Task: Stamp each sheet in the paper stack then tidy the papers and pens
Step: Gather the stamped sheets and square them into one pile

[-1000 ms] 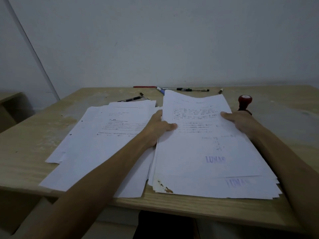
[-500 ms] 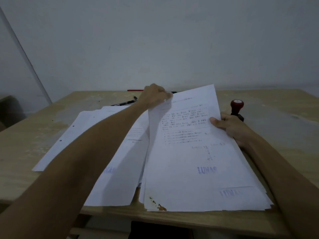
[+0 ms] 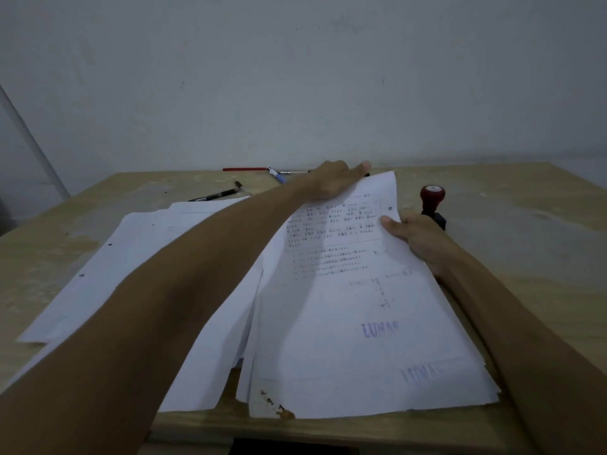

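Two paper piles lie on the table: the right pile, gripped at its far edge by the left hand and at its right edge by the right hand, and a looser pile left of it. One red-topped stamp stands just right; four pens, roughly, lie beyond, including a red pen and a black pen

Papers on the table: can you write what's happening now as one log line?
left hand grips top sheet's far edge | right hand holds stamped stack's right edge | stamp idle

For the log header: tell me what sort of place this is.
Probably a plain office or study desk set against a bare wall: a wooden table carrying loose printed sheets stamped LUNAS, a red-topped stamp, and pens along its far edge.
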